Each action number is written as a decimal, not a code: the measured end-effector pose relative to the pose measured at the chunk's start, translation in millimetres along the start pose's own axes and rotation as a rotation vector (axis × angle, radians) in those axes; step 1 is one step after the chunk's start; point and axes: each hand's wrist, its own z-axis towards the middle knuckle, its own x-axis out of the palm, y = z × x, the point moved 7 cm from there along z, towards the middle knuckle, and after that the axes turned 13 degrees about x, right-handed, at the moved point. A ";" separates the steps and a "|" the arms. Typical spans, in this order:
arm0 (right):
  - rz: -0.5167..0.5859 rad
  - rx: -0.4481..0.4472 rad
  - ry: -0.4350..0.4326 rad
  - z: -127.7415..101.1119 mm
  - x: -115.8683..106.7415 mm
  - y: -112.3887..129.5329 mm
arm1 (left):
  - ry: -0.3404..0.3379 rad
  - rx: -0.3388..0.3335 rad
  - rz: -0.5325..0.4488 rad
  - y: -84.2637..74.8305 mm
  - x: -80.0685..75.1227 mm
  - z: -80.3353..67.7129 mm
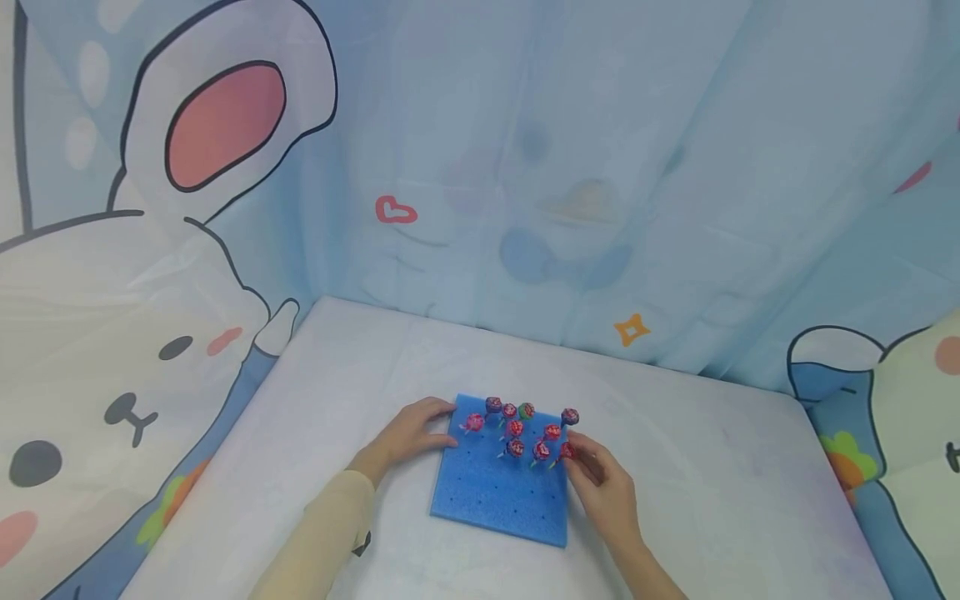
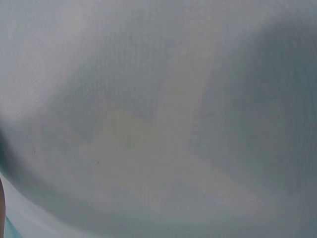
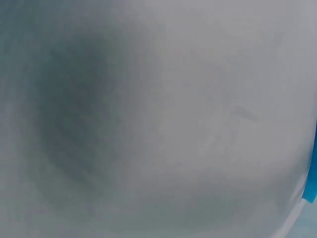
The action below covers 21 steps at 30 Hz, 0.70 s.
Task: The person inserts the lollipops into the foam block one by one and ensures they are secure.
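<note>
A blue foam board with rows of small holes lies on the table, seen whole in the head view. Several wrapped lollipops, mostly red and purple, stand in its far half on short sticks. My left hand rests against the board's left edge, thumb and fingers spread apart along it. At the right edge, my right hand pinches a red lollipop, its stick slanting toward the board; the fingertips partly hide the candy. The wrist views show mainly blurred tabletop, with the board's blue edge at the right wrist view's side.
A pale cloth-covered table extends around the board. Behind it hangs a light blue printed curtain, with cartoon animals on both sides. A small dark item shows beside the left sleeve.
</note>
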 end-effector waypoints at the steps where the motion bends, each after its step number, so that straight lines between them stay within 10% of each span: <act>1: 0.000 0.005 -0.004 0.9 -0.5 -0.4 | 0.001 0.000 0.002 -0.1 0.0 0.1; 21: -0.258 0.184 -0.178 22.8 -29.6 -24.3 | 0.039 -0.009 0.105 2.8 3.7 -4.0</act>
